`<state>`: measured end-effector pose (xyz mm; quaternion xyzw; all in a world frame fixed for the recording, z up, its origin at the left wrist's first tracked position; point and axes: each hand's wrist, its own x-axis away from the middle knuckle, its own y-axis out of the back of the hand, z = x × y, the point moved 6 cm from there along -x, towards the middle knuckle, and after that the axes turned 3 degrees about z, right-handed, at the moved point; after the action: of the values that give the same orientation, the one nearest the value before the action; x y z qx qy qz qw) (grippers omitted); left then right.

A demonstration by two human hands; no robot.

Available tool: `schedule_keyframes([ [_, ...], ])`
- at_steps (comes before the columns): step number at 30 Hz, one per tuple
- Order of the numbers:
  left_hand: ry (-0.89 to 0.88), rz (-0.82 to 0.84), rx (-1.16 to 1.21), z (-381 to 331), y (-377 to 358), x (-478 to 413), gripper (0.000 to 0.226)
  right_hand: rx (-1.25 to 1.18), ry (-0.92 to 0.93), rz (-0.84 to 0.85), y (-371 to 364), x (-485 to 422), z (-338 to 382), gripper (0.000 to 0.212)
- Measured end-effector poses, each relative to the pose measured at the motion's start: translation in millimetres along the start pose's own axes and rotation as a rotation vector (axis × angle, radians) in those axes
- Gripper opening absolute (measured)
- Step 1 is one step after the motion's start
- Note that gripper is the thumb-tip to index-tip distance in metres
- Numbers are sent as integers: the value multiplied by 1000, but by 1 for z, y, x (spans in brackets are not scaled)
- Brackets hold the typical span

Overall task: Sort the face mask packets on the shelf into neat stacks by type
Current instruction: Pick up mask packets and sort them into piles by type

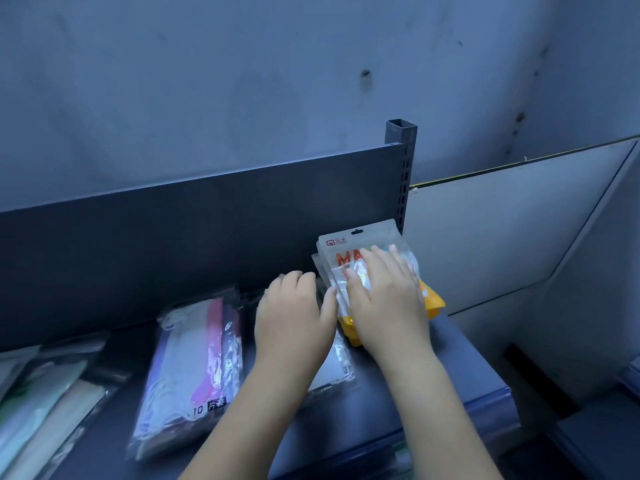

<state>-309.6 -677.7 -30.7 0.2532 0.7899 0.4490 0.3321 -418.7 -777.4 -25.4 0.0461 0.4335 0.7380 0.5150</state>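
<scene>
1 orange packet [341, 252] — right hand [384, 299] flat atop, left hand [294, 310] alongside.

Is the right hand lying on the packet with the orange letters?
Yes, the right hand lies flat, fingers spread, on top of the packet with orange letters.

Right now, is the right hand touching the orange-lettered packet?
Touching. The head view shows the right hand lying flat on the orange-lettered packet, fingers straight across its front.
</scene>
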Motion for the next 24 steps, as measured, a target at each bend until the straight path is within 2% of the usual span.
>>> schedule_keyframes([
  [4, -10, 1, -14, 19, 6, 4, 58, -4, 33, 46, -9, 10, 22, 51],
  [7, -2, -4, -85, 39, 17, 8, 71, 22, 54, 78, -19, 19, 44, 58],
  [10, 24, 40, -149, 68, 37, 11, 82, 54, 59, 177, -40, 26, 70, 67],
  [12, 42, 42, -175, 94, 52, 16, 89, 78, 82, 238, -56, 32, 88, 65],
  [14, 78, 26, -179, 123, 69, 23, 88, 81, 106, 282, -72, 39, 111, 64],
  [18, 185, 34, -164, 189, 98, 40, 69, 74, 161, 356, -107, 62, 166, 64],
  [24, 272, 37, -170, 294, 149, 74, 71, 63, 215, 442, -167, 110, 253, 65],
])
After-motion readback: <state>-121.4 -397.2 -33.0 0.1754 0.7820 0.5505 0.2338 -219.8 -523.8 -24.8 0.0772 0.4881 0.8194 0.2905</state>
